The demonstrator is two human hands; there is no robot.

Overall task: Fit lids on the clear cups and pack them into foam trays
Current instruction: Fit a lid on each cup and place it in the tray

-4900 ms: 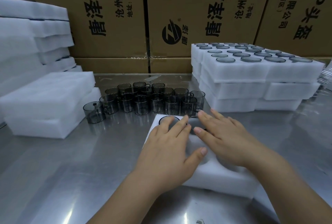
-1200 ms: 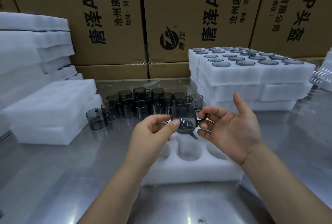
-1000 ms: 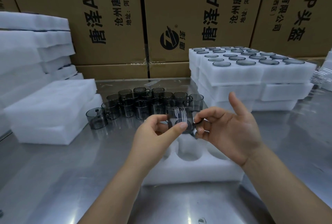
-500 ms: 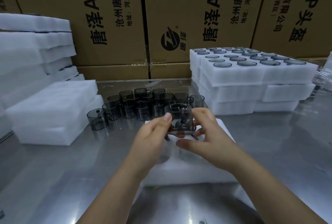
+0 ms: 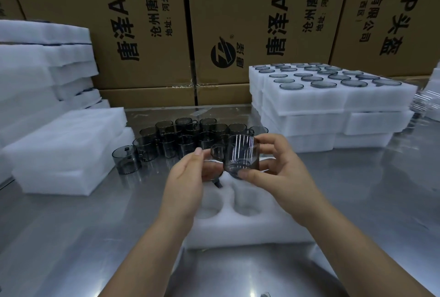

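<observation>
The right hand (image 5: 283, 173) grips one clear cup (image 5: 241, 154), thumb at the lower end and fingers curled round the far wall. The cup is held in the air above the foam tray (image 5: 238, 230), which lies on the steel surface (image 5: 95, 237).

Change: half a second ago both hands were clasped on this cup, low over the tray. The cup now sits higher, with its handle turned toward the left hand (image 5: 188, 177). That hand has come off the cup; its fingers are extended and hold nothing that can be seen. A dark stub shows just under it (possibly a tab on the lid; this cannot be confirmed).

Meaning: the lid-fitting step appears finished, or is being checked. The two near pockets of the tray are empty, so seating the cup is the likely next step.

The unpacked cups (image 5: 190, 137) stand grouped behind. The filled trays (image 5: 333, 101) are stacked at the right.
</observation>
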